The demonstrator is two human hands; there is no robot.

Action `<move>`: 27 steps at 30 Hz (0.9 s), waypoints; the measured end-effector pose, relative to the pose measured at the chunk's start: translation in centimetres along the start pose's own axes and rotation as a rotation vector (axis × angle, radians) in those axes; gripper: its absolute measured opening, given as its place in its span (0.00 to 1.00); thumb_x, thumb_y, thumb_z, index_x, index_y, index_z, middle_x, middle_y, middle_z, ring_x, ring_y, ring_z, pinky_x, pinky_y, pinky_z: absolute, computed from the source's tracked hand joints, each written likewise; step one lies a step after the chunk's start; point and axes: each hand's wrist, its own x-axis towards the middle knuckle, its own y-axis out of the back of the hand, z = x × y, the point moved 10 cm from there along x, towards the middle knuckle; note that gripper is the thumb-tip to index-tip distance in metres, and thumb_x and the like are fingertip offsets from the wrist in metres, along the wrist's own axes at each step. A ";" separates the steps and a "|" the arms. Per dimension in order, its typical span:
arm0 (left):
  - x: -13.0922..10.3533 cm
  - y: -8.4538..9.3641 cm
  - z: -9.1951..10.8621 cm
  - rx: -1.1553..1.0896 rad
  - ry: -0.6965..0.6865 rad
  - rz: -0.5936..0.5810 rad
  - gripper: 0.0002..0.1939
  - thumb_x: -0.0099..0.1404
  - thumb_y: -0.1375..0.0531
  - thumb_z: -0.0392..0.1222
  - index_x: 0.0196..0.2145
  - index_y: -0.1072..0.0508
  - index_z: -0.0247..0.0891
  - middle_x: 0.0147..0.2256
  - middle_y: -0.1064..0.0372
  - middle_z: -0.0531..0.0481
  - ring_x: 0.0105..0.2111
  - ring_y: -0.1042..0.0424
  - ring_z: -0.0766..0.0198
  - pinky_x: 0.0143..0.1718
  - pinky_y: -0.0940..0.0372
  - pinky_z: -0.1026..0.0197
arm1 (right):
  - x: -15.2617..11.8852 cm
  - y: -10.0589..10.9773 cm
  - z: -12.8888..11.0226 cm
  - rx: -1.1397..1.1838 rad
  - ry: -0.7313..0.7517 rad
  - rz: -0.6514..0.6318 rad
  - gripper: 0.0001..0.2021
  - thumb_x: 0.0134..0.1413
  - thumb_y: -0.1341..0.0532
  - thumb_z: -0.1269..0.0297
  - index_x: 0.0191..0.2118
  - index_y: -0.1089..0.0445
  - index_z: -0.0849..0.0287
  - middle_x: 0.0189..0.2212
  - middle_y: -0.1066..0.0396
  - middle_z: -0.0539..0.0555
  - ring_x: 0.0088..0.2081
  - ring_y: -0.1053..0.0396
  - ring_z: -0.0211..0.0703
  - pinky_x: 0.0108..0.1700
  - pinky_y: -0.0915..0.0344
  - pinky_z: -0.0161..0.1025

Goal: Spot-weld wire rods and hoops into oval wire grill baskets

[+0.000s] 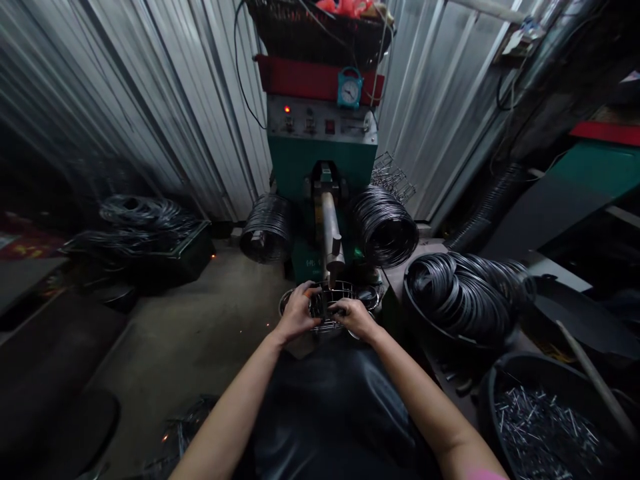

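Note:
Both hands are at a round wire frame (342, 291) made of thin metal rods, below the arm of a spot welder (331, 227). My left hand (299, 312) is closed on the frame's left side, with its thumb towards the middle. My right hand (354, 316) grips the frame from the right, fingers curled inward. The welder's electrode tip (331, 283) points down at the frame, just beyond my fingers; whether they touch I cannot tell. Dark material (345, 400) covers my lap.
Bundles of wire rings hang left (267, 228) and right (385, 225) of the welder arm. A tub of wire rings (411, 313) and a bucket of short metal rods (493, 383) stand at right. Another bin (187, 250) holds wire coils at left. Small sparks glow near the floor.

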 end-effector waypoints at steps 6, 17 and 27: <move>-0.1 0.4 0.8 0.061 -0.057 0.004 0.34 0.42 0.35 0.33 0.49 0.34 0.40 0.56 0.41 0.39 0.58 0.42 0.44 0.56 0.44 0.41 | -0.6 -0.5 -0.1 -0.018 0.066 0.008 0.13 0.44 0.39 0.82 0.34 0.25 0.59 0.32 0.25 0.53 0.35 0.27 0.40 0.38 0.33 0.34; -0.9 0.0 0.2 0.006 0.057 0.032 0.33 0.44 0.34 0.35 0.50 0.33 0.40 0.56 0.40 0.41 0.57 0.39 0.47 0.56 0.40 0.45 | -0.6 0.3 -1.1 -0.092 0.079 -0.051 0.10 0.47 0.38 0.79 0.34 0.25 0.59 0.31 0.25 0.52 0.35 0.27 0.38 0.38 0.34 0.33; -0.2 0.2 -0.3 -0.043 0.077 0.022 0.31 0.45 0.34 0.36 0.49 0.32 0.42 0.55 0.39 0.43 0.55 0.37 0.49 0.55 0.39 0.47 | 0.1 0.9 -1.3 -0.150 0.072 -0.016 0.09 0.48 0.37 0.78 0.34 0.25 0.59 0.32 0.25 0.53 0.35 0.28 0.39 0.38 0.34 0.33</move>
